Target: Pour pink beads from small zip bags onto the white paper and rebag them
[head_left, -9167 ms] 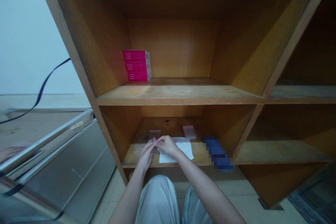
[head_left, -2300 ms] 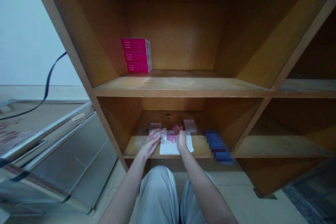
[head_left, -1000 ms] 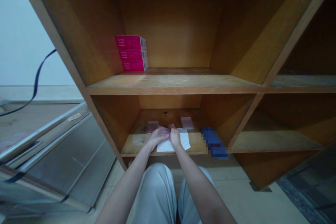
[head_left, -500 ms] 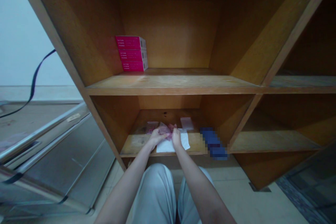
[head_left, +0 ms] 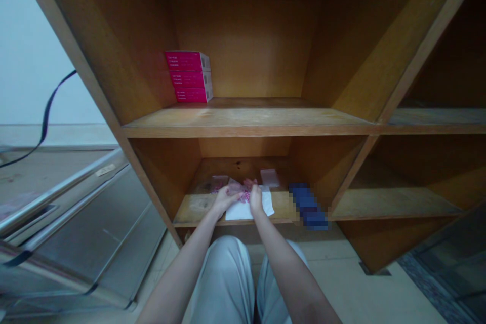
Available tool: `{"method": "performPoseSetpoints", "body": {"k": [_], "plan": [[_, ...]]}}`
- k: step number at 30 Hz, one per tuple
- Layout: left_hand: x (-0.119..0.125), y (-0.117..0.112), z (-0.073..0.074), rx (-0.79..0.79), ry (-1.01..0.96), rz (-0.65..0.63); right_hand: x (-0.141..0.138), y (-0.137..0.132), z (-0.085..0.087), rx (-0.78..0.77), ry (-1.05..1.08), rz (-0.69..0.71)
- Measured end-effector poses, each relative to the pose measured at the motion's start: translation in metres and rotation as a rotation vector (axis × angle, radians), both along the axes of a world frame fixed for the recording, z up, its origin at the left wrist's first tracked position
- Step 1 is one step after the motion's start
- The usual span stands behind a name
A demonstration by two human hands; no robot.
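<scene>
Both my hands meet over a white sheet of paper (head_left: pixel 266 206) on the lower shelf (head_left: pixel 193 208) of a wooden cabinet. My left hand (head_left: pixel 223 198) holds the edge of a small clear plastic bag (head_left: pixel 236 188) with pink bits in it. My right hand (head_left: pixel 255 198) is closed, its fingers pinched at the bag's mouth by a small heap of pink pieces (head_left: pixel 246 195) on the paper. What the right fingers hold is too small to make out.
Two more small clear bags lie further back on the lower shelf, one (head_left: pixel 219 181) to the left and one (head_left: pixel 270 177) to the right. A blue blurred object (head_left: pixel 308 205) lies at the shelf's right. Three pink boxes (head_left: pixel 189 77) are stacked on the upper shelf. A metal cart (head_left: pixel 64 223) stands left.
The bag has been lifted and tipped toward the pink heap since a second ago. The hands have stayed close together over the paper; the view shifted only slightly.
</scene>
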State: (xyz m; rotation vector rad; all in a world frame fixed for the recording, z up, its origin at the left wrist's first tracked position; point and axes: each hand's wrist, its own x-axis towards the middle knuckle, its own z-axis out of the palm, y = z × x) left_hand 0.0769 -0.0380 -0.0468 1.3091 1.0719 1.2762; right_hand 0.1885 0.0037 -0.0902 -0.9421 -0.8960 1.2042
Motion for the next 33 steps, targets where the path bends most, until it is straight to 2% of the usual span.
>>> {"method": "performPoseSetpoints", "body": {"k": [10,17,25,33], "plan": [[-0.003,-0.001,0.0,-0.004,-0.083,-0.008,0.0,-0.002,0.004,-0.008,0.061,-0.005],[-0.008,-0.003,-0.008,0.016,-0.246,0.058,0.001,-0.004,0.003,0.035,0.124,-0.031],[-0.009,-0.009,-0.02,0.019,-0.259,0.074,0.002,-0.006,0.003,0.062,0.1,-0.042],[-0.005,-0.009,-0.014,0.008,-0.321,0.055,0.001,-0.006,0.004,0.039,0.068,-0.033]]}}
